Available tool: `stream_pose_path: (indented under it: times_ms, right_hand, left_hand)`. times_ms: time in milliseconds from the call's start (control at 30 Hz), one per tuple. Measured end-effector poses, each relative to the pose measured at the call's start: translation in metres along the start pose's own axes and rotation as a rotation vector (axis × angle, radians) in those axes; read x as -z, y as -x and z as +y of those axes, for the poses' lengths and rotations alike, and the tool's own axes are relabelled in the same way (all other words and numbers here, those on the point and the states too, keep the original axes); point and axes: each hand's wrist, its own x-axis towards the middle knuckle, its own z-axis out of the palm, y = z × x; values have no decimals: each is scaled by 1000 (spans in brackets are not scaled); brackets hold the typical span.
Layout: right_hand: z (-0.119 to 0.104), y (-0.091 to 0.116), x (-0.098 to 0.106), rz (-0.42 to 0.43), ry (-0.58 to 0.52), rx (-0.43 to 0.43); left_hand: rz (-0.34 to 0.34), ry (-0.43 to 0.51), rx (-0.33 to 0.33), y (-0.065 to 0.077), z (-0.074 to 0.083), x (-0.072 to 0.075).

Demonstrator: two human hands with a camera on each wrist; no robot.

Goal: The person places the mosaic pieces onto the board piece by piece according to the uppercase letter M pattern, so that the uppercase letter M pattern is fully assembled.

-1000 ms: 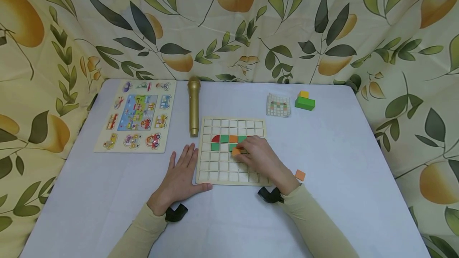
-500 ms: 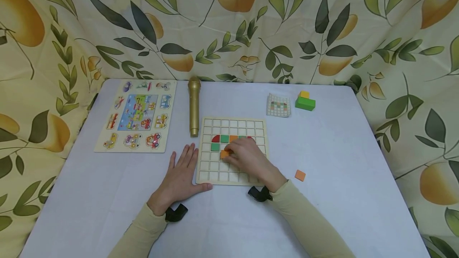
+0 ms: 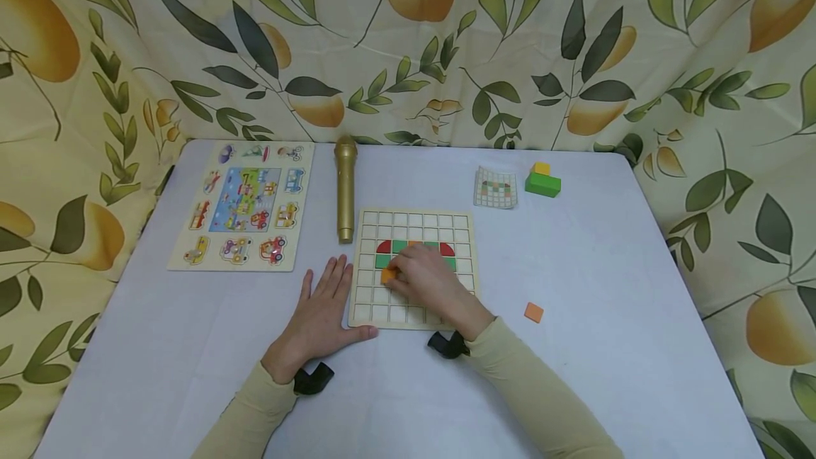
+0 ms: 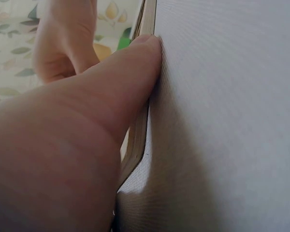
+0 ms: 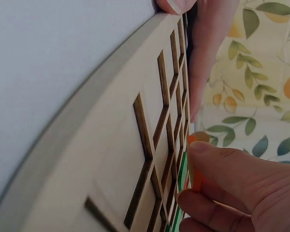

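Note:
My right hand [image 3: 430, 280] pinches an orange square tile [image 3: 387, 276] between thumb and fingers over the left part of a wooden grid board [image 3: 370, 314]. In the right wrist view the orange tile [image 5: 195, 166] stands upright against the board, held at its edge. Red rounded tiles [image 3: 447, 248] and green tiles [image 3: 382, 261] sit in cells in the board's upper half; my right hand hides some of them. My left hand [image 3: 321, 314] lies with straight fingers at the board's left side, and its thumb [image 4: 142, 53] touches the lower left corner.
A loose orange tile [image 3: 533, 312] lies right of the board. Farther back are a pattern card [image 3: 494, 187], a green block [image 3: 542, 184] with a yellow block [image 3: 540, 168], a gold microphone [image 3: 345, 190] and a vehicle picture puzzle [image 3: 242, 250].
My right hand has moved left across the board with the orange tile, uncovering the red and green tiles at the right end. The left hand has stayed in place.

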Motion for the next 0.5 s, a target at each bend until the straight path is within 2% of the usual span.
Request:
stream_pose_path:
  times_ms: [500]
  right_hand:
    - [-9, -5, -5, 19, 72, 7]
  left_hand:
    - [-8, -4, 6, -1, -2, -2]
